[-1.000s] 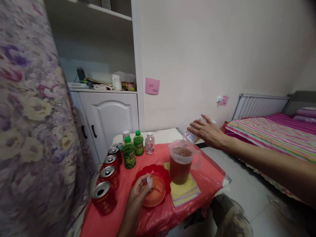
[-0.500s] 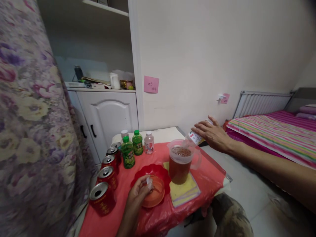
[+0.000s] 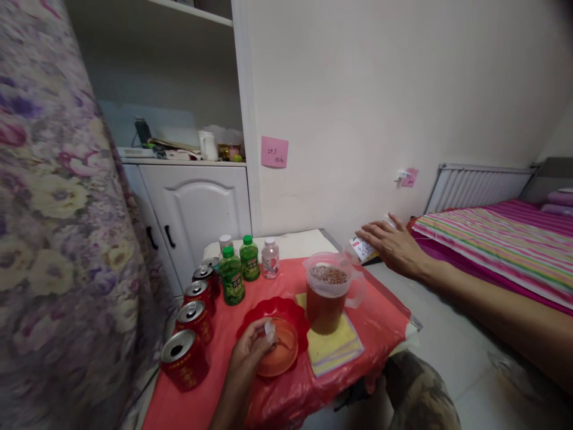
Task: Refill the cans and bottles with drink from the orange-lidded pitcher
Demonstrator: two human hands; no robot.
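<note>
My right hand (image 3: pixel 394 245) is closed around a clear bottle (image 3: pixel 362 248) with a white printed label. The bottle tilts, its mouth toward the pitcher's right rim. The clear plastic pitcher (image 3: pixel 327 304) holds brown liquid with bubbles on top and stands on a folded yellow cloth (image 3: pixel 333 352). Between the fingertips of my left hand (image 3: pixel 251 352) is a small whitish bottle cap (image 3: pixel 270 329). That hand hovers over or rests at an orange round lid (image 3: pixel 286 358), which I cannot tell. The lid lies on a red scalloped plate (image 3: pixel 273 306).
Open red cans (image 3: pixel 185 364) line the table's left side. Green-capped bottles (image 3: pixel 231 280) and a clear white-capped bottle (image 3: pixel 270 260) stand at the back. Red plastic sheeting (image 3: pixel 380 304) covers the table. A floral curtain (image 3: pixel 54 209) hangs left; a bed (image 3: pixel 501 239) is right.
My right hand and the bottle have shifted a little to the right, drawing back from over the pitcher. My left hand keeps its place with the cap.
</note>
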